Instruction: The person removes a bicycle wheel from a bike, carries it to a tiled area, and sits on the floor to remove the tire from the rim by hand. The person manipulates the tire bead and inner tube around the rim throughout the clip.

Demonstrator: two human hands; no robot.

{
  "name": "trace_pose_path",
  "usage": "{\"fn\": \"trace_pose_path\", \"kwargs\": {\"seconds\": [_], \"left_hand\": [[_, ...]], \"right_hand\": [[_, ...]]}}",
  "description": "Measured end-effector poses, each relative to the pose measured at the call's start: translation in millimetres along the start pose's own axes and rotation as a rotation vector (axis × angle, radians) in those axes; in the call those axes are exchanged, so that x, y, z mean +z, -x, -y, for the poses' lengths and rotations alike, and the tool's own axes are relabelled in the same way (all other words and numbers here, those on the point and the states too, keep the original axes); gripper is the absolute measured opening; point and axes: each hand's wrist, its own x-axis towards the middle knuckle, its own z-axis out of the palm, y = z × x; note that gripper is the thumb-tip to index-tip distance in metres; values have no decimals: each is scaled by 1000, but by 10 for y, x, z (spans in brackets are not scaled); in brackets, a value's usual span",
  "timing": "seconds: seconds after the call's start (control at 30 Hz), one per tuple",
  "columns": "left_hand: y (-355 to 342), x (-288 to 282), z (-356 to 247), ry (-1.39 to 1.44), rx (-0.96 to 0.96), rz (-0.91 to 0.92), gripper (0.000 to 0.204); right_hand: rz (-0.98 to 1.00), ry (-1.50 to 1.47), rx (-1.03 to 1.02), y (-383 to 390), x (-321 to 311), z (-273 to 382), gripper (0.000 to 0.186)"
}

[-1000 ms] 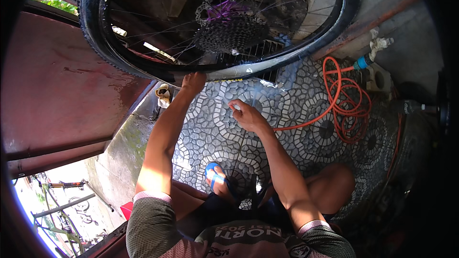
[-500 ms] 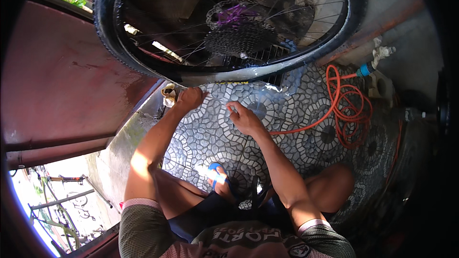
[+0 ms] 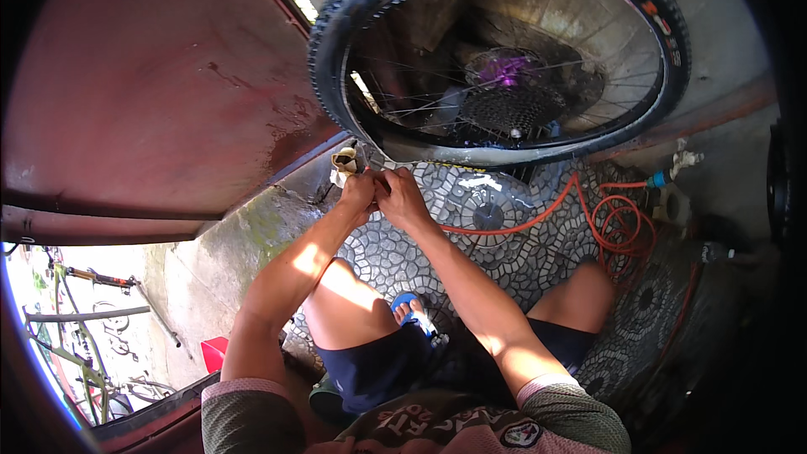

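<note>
A bicycle wheel [image 3: 538,154] with a black knobby tyre [image 3: 329,59], a purple hub [image 3: 507,71] and a dark cassette [image 3: 513,109] fills the upper right. Just below its lower left rim, my left hand [image 3: 360,193] and my right hand [image 3: 402,197] meet, fingers closed and close together. A thin pale strip [image 3: 376,148] runs along the rim's edge down toward my fingers. What the fingertips pinch is too small and hidden to make out. Beside my left hand sits a torn, cream-coloured container or wrapper [image 3: 343,161].
An orange hose [image 3: 618,227] lies coiled at right, joined to a tap [image 3: 683,160] by a blue connector. Patterned stone tiles [image 3: 479,252] cover the floor. A red metal panel [image 3: 143,101] stands at left. Bicycle frames [image 3: 80,345] and a red container [image 3: 214,353] are at lower left.
My hands, apart before, have come together by the wheel's lower left rim. The whole view has shifted, so the wheel sits farther right and shows more of its tyre.
</note>
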Motion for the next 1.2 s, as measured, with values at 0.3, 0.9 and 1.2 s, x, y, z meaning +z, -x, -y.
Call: {"fn": "trace_pose_path", "kwargs": {"seconds": [0.3,0.9,1.2], "left_hand": [[-234,-31,-329,-174,167,-227,22],[-738,-223,-219,-575,536,-269,92],[-1014,-126,-68,-490,640,-372,80]], "right_hand": [[83,258,-226,-884,-165,-464,34],[236,108,-227,-1090,133,-812,19],[189,154,-74,-1134,251,-830,26]]}}
